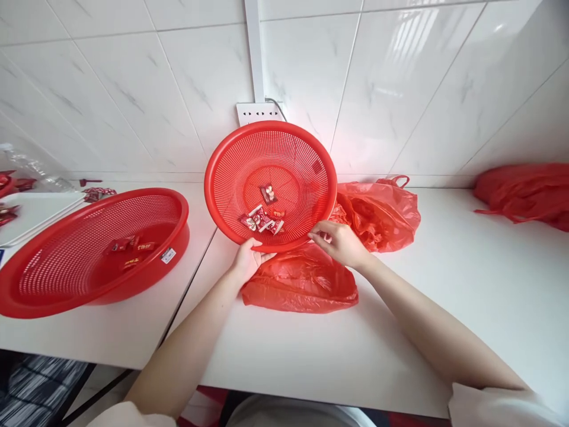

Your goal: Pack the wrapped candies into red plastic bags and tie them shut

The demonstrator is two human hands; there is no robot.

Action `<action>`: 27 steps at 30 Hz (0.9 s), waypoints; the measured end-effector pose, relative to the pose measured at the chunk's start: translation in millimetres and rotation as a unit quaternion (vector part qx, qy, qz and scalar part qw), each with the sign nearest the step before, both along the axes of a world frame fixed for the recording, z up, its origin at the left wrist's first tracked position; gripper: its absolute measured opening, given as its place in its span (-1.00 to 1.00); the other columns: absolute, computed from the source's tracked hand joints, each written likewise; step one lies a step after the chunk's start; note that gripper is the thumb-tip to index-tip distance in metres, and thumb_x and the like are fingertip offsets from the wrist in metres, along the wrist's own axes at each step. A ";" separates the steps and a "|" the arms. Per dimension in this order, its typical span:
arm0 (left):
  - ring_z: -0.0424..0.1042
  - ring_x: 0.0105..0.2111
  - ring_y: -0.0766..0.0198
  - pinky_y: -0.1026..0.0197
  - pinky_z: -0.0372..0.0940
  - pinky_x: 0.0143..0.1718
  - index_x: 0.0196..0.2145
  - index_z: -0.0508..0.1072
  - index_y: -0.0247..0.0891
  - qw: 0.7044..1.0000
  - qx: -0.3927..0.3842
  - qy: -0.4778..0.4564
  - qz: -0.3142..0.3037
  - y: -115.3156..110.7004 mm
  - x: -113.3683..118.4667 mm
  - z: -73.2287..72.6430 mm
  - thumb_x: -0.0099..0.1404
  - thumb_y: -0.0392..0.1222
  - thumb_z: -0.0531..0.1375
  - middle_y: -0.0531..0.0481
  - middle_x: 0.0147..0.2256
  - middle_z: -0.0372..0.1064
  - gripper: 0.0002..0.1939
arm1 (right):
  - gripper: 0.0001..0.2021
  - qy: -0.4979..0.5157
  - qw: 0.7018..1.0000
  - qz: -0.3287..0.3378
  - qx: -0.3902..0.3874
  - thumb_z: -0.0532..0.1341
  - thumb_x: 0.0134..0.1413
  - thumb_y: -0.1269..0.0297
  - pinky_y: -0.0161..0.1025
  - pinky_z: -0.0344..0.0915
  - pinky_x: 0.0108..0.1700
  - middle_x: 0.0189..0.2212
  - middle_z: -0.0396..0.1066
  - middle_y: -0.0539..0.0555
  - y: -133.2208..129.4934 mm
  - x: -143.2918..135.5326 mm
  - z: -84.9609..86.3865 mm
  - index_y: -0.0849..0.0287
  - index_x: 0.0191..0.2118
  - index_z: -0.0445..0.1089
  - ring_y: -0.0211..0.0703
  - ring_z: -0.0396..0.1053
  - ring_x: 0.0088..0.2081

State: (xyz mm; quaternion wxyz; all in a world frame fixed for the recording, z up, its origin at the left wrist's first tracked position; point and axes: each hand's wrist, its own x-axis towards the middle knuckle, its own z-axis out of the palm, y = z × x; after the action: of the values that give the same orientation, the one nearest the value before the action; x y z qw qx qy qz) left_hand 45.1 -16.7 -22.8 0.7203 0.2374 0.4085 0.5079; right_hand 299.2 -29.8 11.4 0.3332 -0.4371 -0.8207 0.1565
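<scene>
A round red plastic colander (271, 142) is tilted toward me above the table. Several small wrapped candies (262, 220) lie in its lower part, and one more sits at its middle. My left hand (249, 260) grips the near rim, thumb on top and fingers underneath. At the right of the near rim, my right hand (340, 240) is closed with fingertips at the edge; whether it also pinches something small is hidden. Directly below the colander lies a red plastic bag (302, 290), partly covered by it. Another red bag (382, 216) rests behind my right hand.
To the left stands a second red colander (178, 219) with several red packets (131, 249) inside. A white tray (48, 204) is beyond it. A power strip (258, 111) is at the tiled wall, and more red bags (528, 193) lie far right.
</scene>
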 end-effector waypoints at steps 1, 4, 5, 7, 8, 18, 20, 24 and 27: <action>0.53 -0.27 0.15 0.10 0.46 -0.19 -0.34 0.41 -0.38 1.000 0.001 -0.001 -0.005 0.1 0.1 -1.0 0.12 -0.38 0.06 -0.21 -0.28 0.53 -0.84 | -0.76 -0.012 1.000 -0.008 0.023 0.04 0.30 0.20 -0.24 0.31 -0.20 -0.30 0.46 0.10 2.2 -8.9 0.4 0.16 -0.23 0.41 -0.18 0.40 -0.31; 0.53 -0.22 0.11 0.07 0.45 -0.14 -0.29 0.45 -0.41 1.000 0.010 -0.012 -0.018 0.6 1.0 -2.8 0.12 -0.38 0.05 -0.23 -0.24 0.53 -0.77 | -0.79 -0.087 0.994 -0.006 0.059 0.06 0.29 0.25 -0.17 0.29 -0.09 -0.20 0.43 0.15 10.8 -38.2 -2.1 0.18 -0.16 0.40 -0.10 0.39 -0.17; 0.53 -0.22 0.11 0.06 0.44 -0.12 -0.28 0.45 -0.42 1.000 0.010 -0.015 -0.021 0.4 1.7 -3.3 0.12 -0.38 0.05 -0.23 -0.24 0.53 -0.76 | -0.79 -0.108 0.992 -0.006 0.060 0.06 0.28 0.27 -0.14 0.28 -0.04 -0.15 0.42 0.18 14.2 -47.3 -4.2 0.19 -0.12 0.39 -0.07 0.38 -0.12; 0.53 -0.23 0.12 0.04 0.44 -0.09 -0.28 0.47 -0.42 1.000 0.010 -0.017 -0.022 -0.3 3.5 -4.9 0.11 -0.39 0.05 -0.20 -0.25 0.54 -0.75 | -0.78 -0.126 0.991 -0.004 0.048 0.08 0.26 0.30 -0.12 0.26 0.02 -0.05 0.38 0.21 21.6 -63.1 -9.0 0.20 -0.04 0.36 -0.04 0.35 -0.04; 0.53 -0.24 0.12 0.03 0.43 -0.08 -0.28 0.47 -0.41 1.000 0.009 -0.017 -0.021 -0.9 4.5 -5.9 0.11 -0.39 0.05 -0.19 -0.26 0.54 -0.75 | -0.76 -0.122 0.992 -0.002 0.039 0.09 0.25 0.31 -0.13 0.26 0.03 -0.01 0.36 0.23 25.6 -69.6 -11.4 0.21 -0.01 0.34 -0.04 0.34 0.00; 0.54 -0.19 0.04 -0.08 0.38 0.00 -0.44 0.44 -0.34 0.999 0.020 -0.025 -0.041 -4.3 7.4 -14.8 0.03 -0.39 0.11 -0.15 -0.33 0.54 -0.87 | -0.61 -0.088 0.988 -0.094 -0.080 0.20 0.14 0.01 0.00 0.21 0.02 -0.07 0.41 0.27 82.7 -125.3 -3.0 0.20 -0.05 0.32 0.08 0.37 -0.04; 0.53 -0.18 0.03 -0.08 0.38 0.01 -0.45 0.44 -0.34 0.999 0.021 -0.024 -0.044 -5.1 7.0 -14.1 0.04 -0.38 0.11 -0.17 -0.32 0.54 -0.88 | -0.66 -0.083 0.990 -0.088 -0.078 0.30 0.04 0.09 0.01 0.20 0.01 -0.09 0.41 0.26 89.9 -131.5 0.2 0.20 -0.14 0.36 0.09 0.36 -0.05; 0.53 -0.18 0.05 -0.04 0.38 0.01 -0.38 0.48 -0.39 0.998 0.029 -0.018 -0.048 -6.3 5.9 -11.8 0.09 -0.36 0.08 -0.20 -0.27 0.55 -0.81 | -0.77 -0.051 0.994 -0.055 -0.081 0.35 -0.04 0.20 -0.16 0.29 -0.17 -0.27 0.46 0.13 83.1 -127.6 1.4 0.18 -0.28 0.36 -0.07 0.41 -0.23; 0.53 -0.18 0.06 -0.03 0.38 0.00 -0.28 0.50 -0.39 0.998 0.039 -0.020 -0.053 -6.2 5.6 -11.8 0.10 -0.36 0.07 -0.20 -0.23 0.55 -0.74 | -0.75 0.063 0.992 0.001 -0.110 0.29 0.06 0.13 -0.27 0.32 -0.26 -0.37 0.47 0.02 63.6 -114.3 -4.2 0.16 -0.23 0.34 -0.22 0.41 -0.35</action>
State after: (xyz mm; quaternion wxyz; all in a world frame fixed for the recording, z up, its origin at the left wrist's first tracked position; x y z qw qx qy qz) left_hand 50.7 -22.9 -34.7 0.7448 0.2761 0.3606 0.4888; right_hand 184.9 33.8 7.2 0.3338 -0.4593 -0.7763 0.2736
